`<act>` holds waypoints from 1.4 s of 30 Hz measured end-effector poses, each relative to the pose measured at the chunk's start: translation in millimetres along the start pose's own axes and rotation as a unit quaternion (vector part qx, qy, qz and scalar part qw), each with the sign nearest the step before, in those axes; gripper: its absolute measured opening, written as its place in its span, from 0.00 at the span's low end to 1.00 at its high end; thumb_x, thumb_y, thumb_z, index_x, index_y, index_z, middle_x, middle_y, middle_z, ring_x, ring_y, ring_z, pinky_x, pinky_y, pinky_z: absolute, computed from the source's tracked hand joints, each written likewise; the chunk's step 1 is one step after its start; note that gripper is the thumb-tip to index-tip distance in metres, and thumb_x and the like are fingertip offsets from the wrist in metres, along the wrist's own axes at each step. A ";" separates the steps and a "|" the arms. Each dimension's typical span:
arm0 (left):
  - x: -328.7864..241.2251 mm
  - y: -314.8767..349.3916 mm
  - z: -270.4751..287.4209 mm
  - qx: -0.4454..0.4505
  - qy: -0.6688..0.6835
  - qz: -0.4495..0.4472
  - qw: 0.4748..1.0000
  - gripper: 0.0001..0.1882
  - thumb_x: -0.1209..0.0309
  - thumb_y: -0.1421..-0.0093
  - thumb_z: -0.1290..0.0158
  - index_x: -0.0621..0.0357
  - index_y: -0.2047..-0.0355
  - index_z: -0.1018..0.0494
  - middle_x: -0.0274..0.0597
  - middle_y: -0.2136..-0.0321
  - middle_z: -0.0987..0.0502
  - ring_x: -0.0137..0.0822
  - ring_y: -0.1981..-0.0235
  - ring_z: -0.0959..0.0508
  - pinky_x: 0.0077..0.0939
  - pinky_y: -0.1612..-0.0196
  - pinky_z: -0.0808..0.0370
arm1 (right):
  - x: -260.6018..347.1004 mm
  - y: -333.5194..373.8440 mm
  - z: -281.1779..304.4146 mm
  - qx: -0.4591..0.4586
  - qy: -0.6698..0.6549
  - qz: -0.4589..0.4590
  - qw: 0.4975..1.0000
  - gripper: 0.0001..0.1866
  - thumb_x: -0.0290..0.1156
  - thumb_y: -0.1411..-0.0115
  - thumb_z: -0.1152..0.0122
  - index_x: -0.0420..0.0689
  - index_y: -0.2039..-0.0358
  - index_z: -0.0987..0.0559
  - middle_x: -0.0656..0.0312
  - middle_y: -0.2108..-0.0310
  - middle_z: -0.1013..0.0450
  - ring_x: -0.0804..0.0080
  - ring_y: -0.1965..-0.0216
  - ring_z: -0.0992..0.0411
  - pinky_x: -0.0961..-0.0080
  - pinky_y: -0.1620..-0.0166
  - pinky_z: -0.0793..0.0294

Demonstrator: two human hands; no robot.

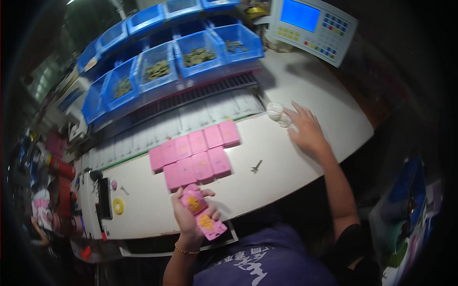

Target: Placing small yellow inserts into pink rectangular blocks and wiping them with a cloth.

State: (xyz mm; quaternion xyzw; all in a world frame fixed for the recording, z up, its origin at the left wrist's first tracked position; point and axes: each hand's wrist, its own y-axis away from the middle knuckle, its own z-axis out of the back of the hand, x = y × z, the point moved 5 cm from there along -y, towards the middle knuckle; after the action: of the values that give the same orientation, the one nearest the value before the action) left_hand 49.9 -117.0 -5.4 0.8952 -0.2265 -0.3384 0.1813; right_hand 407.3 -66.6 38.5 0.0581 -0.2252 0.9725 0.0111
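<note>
My left hand (187, 217), near the table's front edge, is closed round a pink two-part block (194, 187). It lies opened into two halves, each with an orange-yellow patch on its inner face. My right hand (306, 127) is over the table at the right, fingers spread. Its fingertips are at a small white bundle (277, 114) that looks like cloth or string; whether they touch it I cannot tell. Two rows of pink blocks (196, 159) lie side by side ahead of my left hand. A small metal piece (256, 167) lies between the rows and my right forearm.
Blue bins (200, 66), some with small metal parts, stand in tiers behind a slotted rack (191, 102). A keypad unit with a blue screen (300, 16) is at the far right. A dark phone-like slab (104, 198) and a yellow ring (118, 206) lie on the left.
</note>
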 end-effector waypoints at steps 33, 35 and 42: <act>-35.3 -2.7 13.4 0.006 -0.212 -0.180 0.961 0.28 0.51 0.29 0.66 0.67 0.59 0.29 0.57 0.70 0.21 0.39 0.82 0.23 0.30 0.76 0.22 | 209.4 103.5 38.7 0.297 -0.491 0.266 0.774 0.35 0.26 0.57 0.41 0.53 0.43 0.24 0.60 0.41 0.28 0.62 0.64 0.28 0.66 0.56 0.24; -45.2 -3.4 21.8 -0.007 -0.178 -0.159 0.971 0.27 0.51 0.29 0.66 0.66 0.59 0.29 0.55 0.70 0.21 0.38 0.81 0.22 0.30 0.76 0.22 | 174.6 89.5 53.0 0.248 -0.502 0.224 0.798 0.32 0.25 0.58 0.41 0.51 0.47 0.20 0.59 0.44 0.26 0.63 0.63 0.26 0.68 0.54 0.24; -23.5 -4.4 21.2 0.026 -0.207 -0.063 0.976 0.36 0.41 0.30 0.68 0.66 0.55 0.29 0.54 0.68 0.20 0.38 0.68 0.17 0.33 0.70 0.17 | 134.7 61.0 45.0 0.032 -0.230 0.103 0.967 0.26 0.29 0.48 0.35 0.42 0.47 0.24 0.51 0.46 0.28 0.55 0.48 0.32 0.61 0.41 0.37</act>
State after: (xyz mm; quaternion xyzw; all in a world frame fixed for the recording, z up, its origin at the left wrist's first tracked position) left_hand 20.9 -104.5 -10.1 0.8225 -0.2111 -0.5211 0.0855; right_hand 275.4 -141.8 67.8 0.2573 -0.1950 0.9356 -0.1430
